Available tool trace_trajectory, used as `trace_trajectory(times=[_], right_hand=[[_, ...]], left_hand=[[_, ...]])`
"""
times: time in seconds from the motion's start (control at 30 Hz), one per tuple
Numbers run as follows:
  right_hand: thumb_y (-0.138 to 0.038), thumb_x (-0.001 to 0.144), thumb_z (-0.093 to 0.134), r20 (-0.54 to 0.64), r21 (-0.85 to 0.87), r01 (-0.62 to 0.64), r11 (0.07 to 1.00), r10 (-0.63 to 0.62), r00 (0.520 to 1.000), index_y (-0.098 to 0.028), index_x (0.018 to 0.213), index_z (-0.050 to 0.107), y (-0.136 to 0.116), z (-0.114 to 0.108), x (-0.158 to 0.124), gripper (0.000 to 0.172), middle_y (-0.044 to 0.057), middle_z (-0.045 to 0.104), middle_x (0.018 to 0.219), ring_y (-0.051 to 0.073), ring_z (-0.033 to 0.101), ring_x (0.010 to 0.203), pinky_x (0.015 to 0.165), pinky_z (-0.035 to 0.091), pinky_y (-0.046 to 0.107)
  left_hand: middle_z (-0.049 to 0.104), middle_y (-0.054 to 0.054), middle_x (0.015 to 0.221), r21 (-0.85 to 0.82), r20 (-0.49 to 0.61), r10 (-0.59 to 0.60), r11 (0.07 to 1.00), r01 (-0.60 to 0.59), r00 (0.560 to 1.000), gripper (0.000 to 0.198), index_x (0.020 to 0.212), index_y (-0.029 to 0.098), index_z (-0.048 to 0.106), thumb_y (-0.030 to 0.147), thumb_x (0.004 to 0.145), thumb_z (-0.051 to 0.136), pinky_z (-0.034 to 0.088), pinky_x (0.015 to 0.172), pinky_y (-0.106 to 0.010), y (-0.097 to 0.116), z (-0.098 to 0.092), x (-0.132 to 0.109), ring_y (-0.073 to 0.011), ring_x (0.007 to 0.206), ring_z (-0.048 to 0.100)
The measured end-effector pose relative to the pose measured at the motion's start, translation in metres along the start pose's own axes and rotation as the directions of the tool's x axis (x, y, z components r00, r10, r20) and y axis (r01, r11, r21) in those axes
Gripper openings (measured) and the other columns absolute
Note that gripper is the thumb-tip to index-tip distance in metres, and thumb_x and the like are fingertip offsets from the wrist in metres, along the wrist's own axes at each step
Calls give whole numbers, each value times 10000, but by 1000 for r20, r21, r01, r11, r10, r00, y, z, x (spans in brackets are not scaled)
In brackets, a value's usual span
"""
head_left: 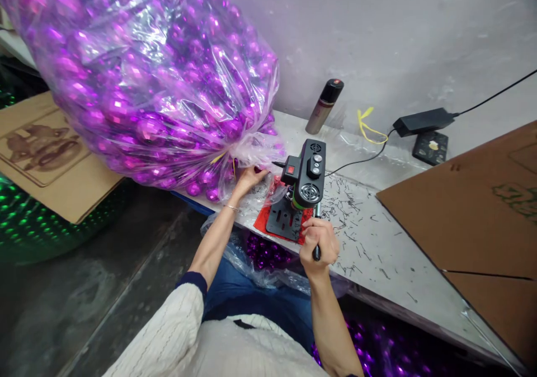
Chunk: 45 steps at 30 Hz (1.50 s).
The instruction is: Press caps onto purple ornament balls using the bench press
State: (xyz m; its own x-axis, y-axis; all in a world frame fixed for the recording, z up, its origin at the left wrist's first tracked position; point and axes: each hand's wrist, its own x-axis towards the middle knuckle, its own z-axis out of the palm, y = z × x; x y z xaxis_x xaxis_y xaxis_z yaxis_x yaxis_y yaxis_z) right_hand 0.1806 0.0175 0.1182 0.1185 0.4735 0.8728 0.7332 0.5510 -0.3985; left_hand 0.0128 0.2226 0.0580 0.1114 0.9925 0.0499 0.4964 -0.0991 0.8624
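My right hand (320,241) is wrapped around the black lever handle (316,253) of a small black bench press (309,173). The press has round vents, knobs and a red switch, and its slotted base plate (285,222) lies on a red cloth (262,218). My left hand (250,180) is at the gathered mouth of a big clear plastic bag (247,150) full of shiny purple balls (151,128). Its fingers are closed around what looks like one purple ball, mostly hidden by the hand and plastic.
Short dark wire bits (356,226) litter the white table (394,271). Behind stand a spray can (325,105), a yellow tie (371,128) and a black power adapter (423,121) with its cord. Cardboard (474,209) fills the right side; more purple balls (268,251) sit below the table edge.
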Motion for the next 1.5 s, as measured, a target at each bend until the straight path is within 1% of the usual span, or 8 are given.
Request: trace_trajectory(times=[0.07,0.17,0.23,0.37,0.57,0.77,1.13,1.5], right_hand=[[-68,927,478,-3,-3,1,1000,-1,1000,-225,757,528,0,0,1,237,-8,616,704,135,622,659,607,480,270],[-75,930,485,2,-2,-5,1000,5,1000,-227,761,533,0,-1,1,233,-7,622,708,136,625,665,620,482,273],[-79,933,490,9,-3,-12,1000,12,1000,-226,766,535,0,-1,1,227,-4,627,721,134,624,669,624,478,271],[-96,946,488,15,-18,-3,1000,4,1000,-229,767,534,-1,-3,6,228,-7,630,713,131,622,664,622,472,272],[-102,964,472,31,-59,37,998,-35,999,-229,769,524,-2,-6,15,238,-9,622,685,126,619,643,614,471,270],[-88,948,488,80,-42,37,998,-33,996,-223,794,542,-1,-9,13,212,5,645,727,130,622,672,629,469,269],[-99,948,490,95,-60,19,998,-13,995,-228,811,554,-1,-10,9,199,4,661,748,132,643,691,641,489,270],[-131,959,488,78,-54,-3,999,7,997,-232,820,565,-3,-10,7,188,9,671,753,143,647,680,628,484,284]], left_hand=[[756,-117,1152,-314,14,-88,946,87,996,485,1296,146,635,352,872,746,586,976,-428,-3,-7,-26,-245,1012,727],[718,-106,1273,-672,174,-139,707,221,975,611,1447,235,526,390,895,738,617,947,-407,-8,-16,-69,-206,973,754],[707,-101,1306,-749,256,-125,602,278,959,597,1473,286,506,468,934,687,620,962,-410,-10,-19,-96,-210,1010,758],[704,-96,1328,-776,316,-117,539,328,941,536,1438,309,548,574,974,587,611,1002,-451,-8,-9,-138,-244,1131,734],[697,-122,1343,-687,130,-146,700,196,981,627,1436,240,510,518,909,708,583,1044,-444,-1,39,-159,-249,1187,713],[638,-152,1436,-255,-123,86,960,-116,989,611,1426,206,553,478,907,728,504,1141,-476,-5,67,-157,-300,1322,632],[643,-153,1382,92,-50,395,916,-390,917,583,1448,218,533,451,938,690,473,1139,-514,-6,65,-149,-309,1317,600],[654,-146,1404,-40,-45,368,928,-369,929,618,1411,217,570,521,896,729,477,1132,-488,-7,73,-147,-293,1326,614]])
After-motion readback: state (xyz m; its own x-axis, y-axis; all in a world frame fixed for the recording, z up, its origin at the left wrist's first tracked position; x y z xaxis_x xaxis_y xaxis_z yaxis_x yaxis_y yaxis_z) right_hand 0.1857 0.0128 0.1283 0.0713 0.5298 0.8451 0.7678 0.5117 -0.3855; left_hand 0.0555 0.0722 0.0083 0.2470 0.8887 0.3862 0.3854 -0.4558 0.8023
